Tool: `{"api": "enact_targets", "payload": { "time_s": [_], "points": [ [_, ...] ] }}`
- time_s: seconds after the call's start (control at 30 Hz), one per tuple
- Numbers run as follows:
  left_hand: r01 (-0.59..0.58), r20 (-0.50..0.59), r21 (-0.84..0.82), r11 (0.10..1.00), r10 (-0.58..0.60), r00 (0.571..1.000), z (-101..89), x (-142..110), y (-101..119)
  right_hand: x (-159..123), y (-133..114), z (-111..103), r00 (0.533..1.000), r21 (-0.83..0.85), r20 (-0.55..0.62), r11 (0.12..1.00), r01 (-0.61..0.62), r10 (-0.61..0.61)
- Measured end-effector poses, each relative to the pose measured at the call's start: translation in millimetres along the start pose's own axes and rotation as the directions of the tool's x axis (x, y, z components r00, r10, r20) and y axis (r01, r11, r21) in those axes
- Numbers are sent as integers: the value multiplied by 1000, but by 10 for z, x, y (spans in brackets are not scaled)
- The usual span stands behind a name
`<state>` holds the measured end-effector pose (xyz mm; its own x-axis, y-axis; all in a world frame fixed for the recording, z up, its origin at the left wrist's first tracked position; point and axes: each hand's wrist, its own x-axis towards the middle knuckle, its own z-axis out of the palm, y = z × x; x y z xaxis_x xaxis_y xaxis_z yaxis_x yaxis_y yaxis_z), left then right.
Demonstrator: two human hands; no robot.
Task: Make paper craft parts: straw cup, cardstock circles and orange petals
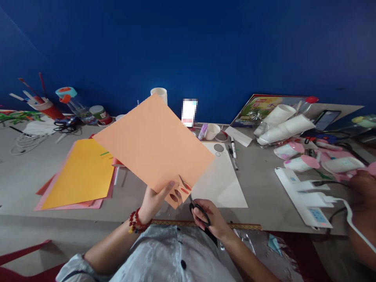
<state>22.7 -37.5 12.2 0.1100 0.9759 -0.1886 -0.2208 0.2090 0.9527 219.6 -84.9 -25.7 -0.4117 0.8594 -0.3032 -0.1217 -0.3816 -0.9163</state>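
Note:
My left hand (157, 199) grips the lower edge of a large orange sheet of paper (155, 141), thumb on top, holding it tilted above the table. Near the sheet's lower corner are leaf-shaped cut-outs and small red-orange oval shapes (184, 190). Black-handled scissors (202, 213) are in my right hand (210, 219), fingers in the loops. Their blades point up and left at the paper beside the ovals, and the upper blade lies over the sheet. Under the orange sheet, a white sheet (223, 184) with drawn circles lies on the table.
Yellow and pink paper (79, 172) is stacked at left. A lit phone (189, 112) stands against the blue wall. At right are a white power strip (302, 197), wrapped paper cups (284, 127) and pink-and-white cup crafts (301, 162). Another person's arm (362, 211) is at the right edge.

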Motion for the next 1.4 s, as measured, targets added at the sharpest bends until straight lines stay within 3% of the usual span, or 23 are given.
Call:
{"api": "enact_targets", "payload": {
  "time_s": [0.33,0.63,1.0,1.2,1.4],
  "points": [
    [-28,-26,-8,1000,27,999,22,-8,6,17,53,28,999,22,-42,999,31,-30],
    [-29,-39,70,997,31,999,41,-39,26,38,60,44,1000,22,-8,999,29,-29],
    [-39,-41,31,999,40,998,52,-39,-13,60,40,131,996,71,-78,996,53,-47],
    [-87,-114,61,994,94,989,45,-20,-64,92,27,162,996,92,-76,994,60,-53],
    [-52,-54,37,998,54,997,35,-21,-68,93,38,142,995,96,-86,994,57,-48]
  ]
}}
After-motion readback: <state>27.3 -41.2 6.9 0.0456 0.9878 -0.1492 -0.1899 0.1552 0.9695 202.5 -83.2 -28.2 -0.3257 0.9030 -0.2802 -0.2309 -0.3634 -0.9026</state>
